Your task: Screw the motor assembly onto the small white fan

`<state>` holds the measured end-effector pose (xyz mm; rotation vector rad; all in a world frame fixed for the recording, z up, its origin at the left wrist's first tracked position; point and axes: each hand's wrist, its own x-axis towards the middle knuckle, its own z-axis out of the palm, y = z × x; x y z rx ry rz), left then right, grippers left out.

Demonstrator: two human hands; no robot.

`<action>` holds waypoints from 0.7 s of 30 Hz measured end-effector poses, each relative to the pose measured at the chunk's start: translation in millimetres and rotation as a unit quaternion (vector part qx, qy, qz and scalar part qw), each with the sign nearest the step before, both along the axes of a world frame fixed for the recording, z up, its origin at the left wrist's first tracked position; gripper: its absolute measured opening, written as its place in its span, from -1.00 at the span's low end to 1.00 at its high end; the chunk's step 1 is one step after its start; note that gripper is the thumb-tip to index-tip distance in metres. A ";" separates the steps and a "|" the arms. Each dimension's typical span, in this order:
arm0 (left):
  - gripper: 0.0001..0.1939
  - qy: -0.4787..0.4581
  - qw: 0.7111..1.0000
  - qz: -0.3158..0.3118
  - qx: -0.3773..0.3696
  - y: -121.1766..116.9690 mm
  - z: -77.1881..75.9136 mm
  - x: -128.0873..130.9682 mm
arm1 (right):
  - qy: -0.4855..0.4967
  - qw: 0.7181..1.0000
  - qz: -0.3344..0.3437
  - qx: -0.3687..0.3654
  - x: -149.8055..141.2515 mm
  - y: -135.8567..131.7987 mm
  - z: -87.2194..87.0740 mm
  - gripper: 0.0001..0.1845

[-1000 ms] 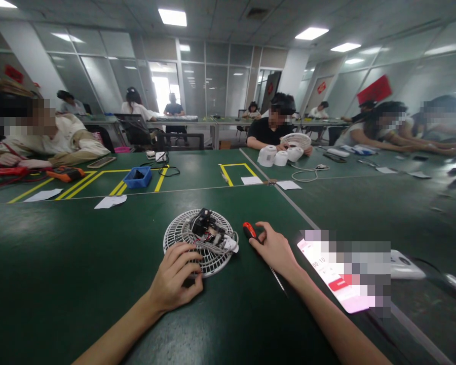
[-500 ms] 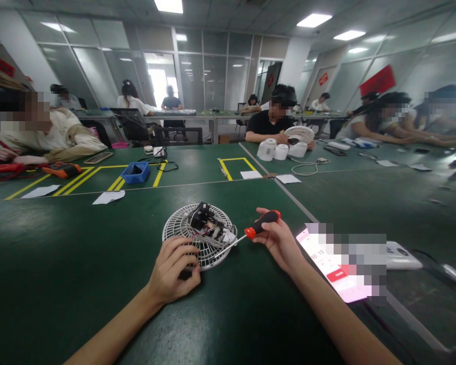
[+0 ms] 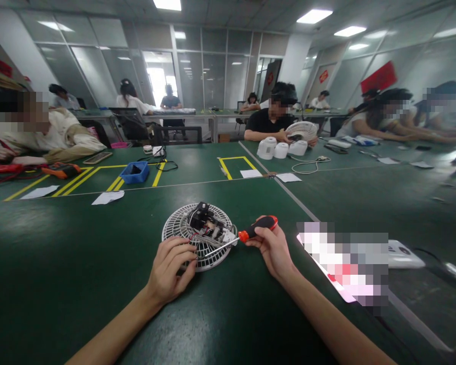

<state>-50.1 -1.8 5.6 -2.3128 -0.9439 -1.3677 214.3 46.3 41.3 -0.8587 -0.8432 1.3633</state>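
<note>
A round white fan grille (image 3: 174,224) lies flat on the green table. On top of it sits a motor assembly (image 3: 202,215) with a black housing, wires and a small white part. My right hand (image 3: 272,249) is closed around the red-and-black handle of a screwdriver (image 3: 264,225). Its shaft slants down to the left across the grille, the tip by my left fingertips. My left hand (image 3: 172,268) rests over the grille's near left edge, thumb and fingers drawn together in a pinch at the tip. Whatever is between those fingers is too small to make out.
A lit phone (image 3: 345,284) and a white device with a cable (image 3: 403,255) lie to the right. Farther off are a blue bin (image 3: 135,173), paper slips (image 3: 108,197) and white housings (image 3: 266,148). Opposite, a person in black (image 3: 268,124) handles another white grille (image 3: 304,132).
My right hand has shifted a little left and down, bringing the screwdriver tip in to my left fingertips. My left fingers have drawn closer together. The grille stays in place.
</note>
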 end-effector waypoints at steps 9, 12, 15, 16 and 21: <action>-0.82 -0.011 1.000 0.004 -0.006 1.0 -1.0 0.0 | 0.010 0.999 -0.037 0.008 -2.8 -2.5 -1.6 -0.62; -0.81 -0.011 1.000 0.002 -0.011 0.8 -1.6 -0.5 | 0.013 0.999 -0.038 0.004 -3.4 -2.4 -2.2 -0.62; -0.82 -0.009 1.000 0.002 -0.015 0.8 -1.7 -0.9 | 0.010 0.999 -0.036 0.002 -4.8 -3.0 -2.9 -0.62; -0.82 -0.008 1.000 0.002 -0.016 0.9 -1.7 -1.0 | 0.008 0.999 -0.037 0.001 -5.2 -3.2 -3.1 -0.61; -0.83 -0.004 1.000 0.003 -0.020 2.0 -2.2 -1.1 | 0.000 0.999 -0.045 0.007 -5.7 -3.7 -3.2 -0.61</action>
